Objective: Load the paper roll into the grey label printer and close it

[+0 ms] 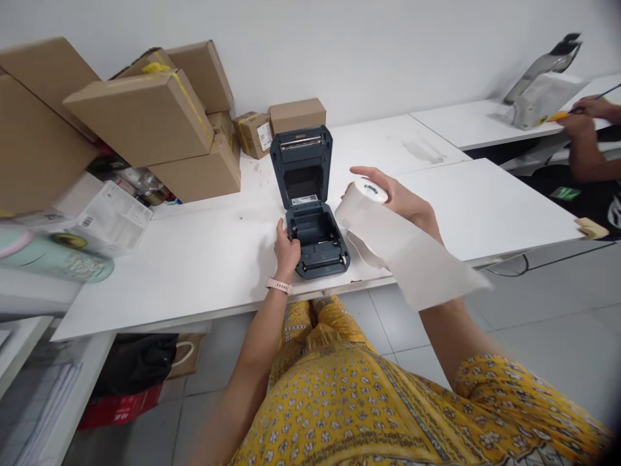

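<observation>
A dark label printer (317, 243) stands near the table's front edge with its lid (301, 162) raised, so the hollow inside shows. My left hand (286, 249) grips the printer's left side, thumb over the rim. To the right of the printer, my right hand (400, 194) holds a white paper roll (356, 200) above the tabletop. A long loose strip of paper (427, 259) hangs from the roll across my right forearm. The fingers of that hand wrap behind the roll and are partly hidden.
Cardboard boxes (140, 116) are stacked at the back left of the white table (208, 259). A mint-green bottle (58, 252) and a white box (114, 217) lie at the left. At the far right, another person's hands (582, 116) hold a thin stick near a clear bag (546, 100).
</observation>
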